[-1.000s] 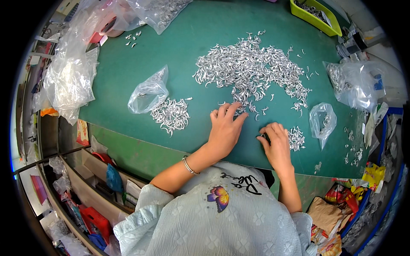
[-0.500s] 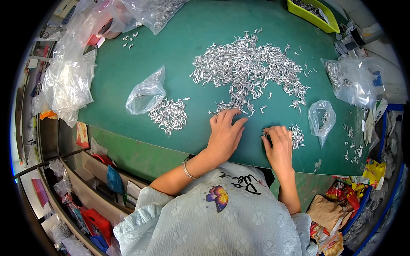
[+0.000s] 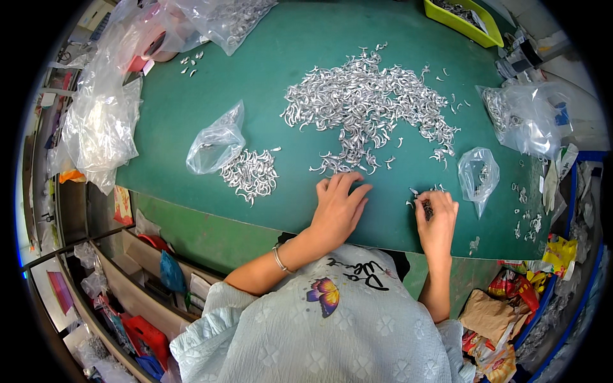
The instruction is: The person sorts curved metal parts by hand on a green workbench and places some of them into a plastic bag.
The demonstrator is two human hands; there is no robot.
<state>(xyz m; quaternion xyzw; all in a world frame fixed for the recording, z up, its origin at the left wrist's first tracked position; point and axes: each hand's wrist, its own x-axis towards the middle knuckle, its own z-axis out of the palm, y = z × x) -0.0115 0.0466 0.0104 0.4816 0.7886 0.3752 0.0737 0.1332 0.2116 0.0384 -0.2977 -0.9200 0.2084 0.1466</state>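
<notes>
Both hands [image 3: 383,214] unmoved, metal hooks [image 3: 370,112] — unchanged

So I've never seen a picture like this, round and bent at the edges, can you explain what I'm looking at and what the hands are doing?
The picture comes from a wide-angle camera worn on a person's head, looking down, so straight edges curve. The left hand lies flat on the green table, beside a big heap of small silver metal pieces. The right hand is closed over a few of those pieces. A smaller pile lies by an open clear plastic bag. A yellow tray stands at the far edge.
</notes>
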